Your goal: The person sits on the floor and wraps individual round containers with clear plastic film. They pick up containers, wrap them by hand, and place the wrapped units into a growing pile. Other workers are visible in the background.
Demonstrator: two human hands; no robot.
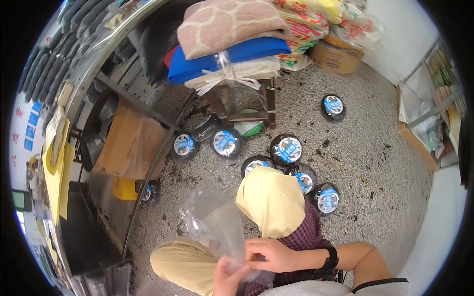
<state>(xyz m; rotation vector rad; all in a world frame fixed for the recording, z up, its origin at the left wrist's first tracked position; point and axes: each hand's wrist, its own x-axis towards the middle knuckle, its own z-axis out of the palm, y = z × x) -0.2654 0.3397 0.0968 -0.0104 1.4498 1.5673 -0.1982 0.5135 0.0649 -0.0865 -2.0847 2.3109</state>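
A clear plastic bag (212,217) hangs in front of me, above my knees. My left hand (229,275) pinches its gathered edge near the bottom of the view. Just right of it, my right hand (269,254) has its fingers closed on the same edge, and a black band circles that wrist. No contents can be made out in the bag. Beyond my covered knee (274,200) lie several black round things, wheel-like in shape, with blue-and-white labels; one of them (286,149) sits at the group's far side. Another black round thing (334,107) lies apart, farther right.
A wooden stool (270,101) bears folded cloths, with a blue one (232,56) among them. At the left stands a metal-framed table (84,81) with dark bundles on top and a cardboard box (131,143) beneath. Shelving (419,123) lines the right wall.
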